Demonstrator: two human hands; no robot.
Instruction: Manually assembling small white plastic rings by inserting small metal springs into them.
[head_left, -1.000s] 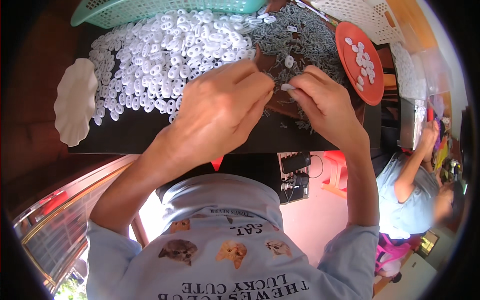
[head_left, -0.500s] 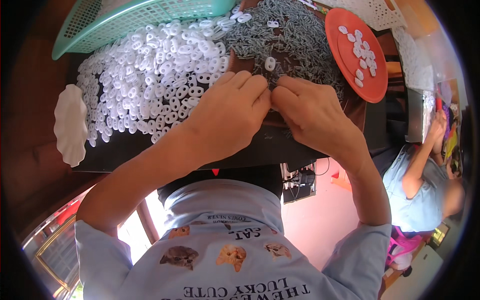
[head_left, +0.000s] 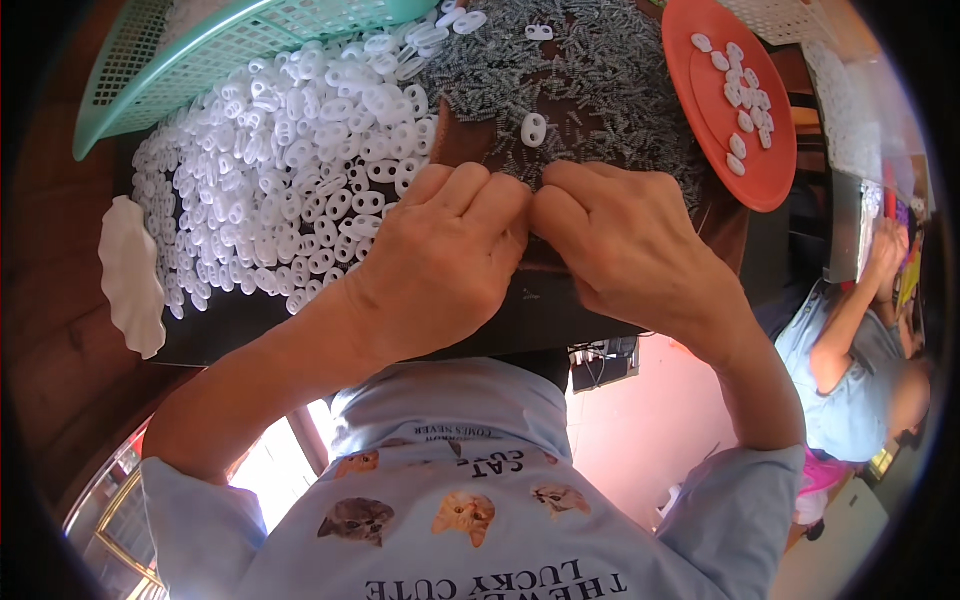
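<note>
My left hand [head_left: 440,255] and my right hand [head_left: 635,245] meet over the table's near edge, fingers curled and fingertips pinched together. Whatever they hold is hidden behind the knuckles. Just beyond the fingertips lies one white oval plastic piece with two holes [head_left: 533,130], resembling a cord lock part. Farther off is a similar white piece [head_left: 539,33]. Beyond my right hand spreads a large heap of small grey metal springs [head_left: 630,95] on brown cloth [head_left: 470,140]. A big pile of white two-hole pieces [head_left: 290,150] lies beyond and left of my left hand.
An orange-red plate [head_left: 690,110] at the far right carries several white pieces. A green plastic basket [head_left: 250,55] stands behind the white pile. At the left edge is a wavy white dish [head_left: 130,275]. Another person [head_left: 845,360] sits at the right, hands raised.
The view has shifted slightly, so the plate sits farther right and the basket farther left. Both hands stay pinched together at the same spot, with little change in their grip.
</note>
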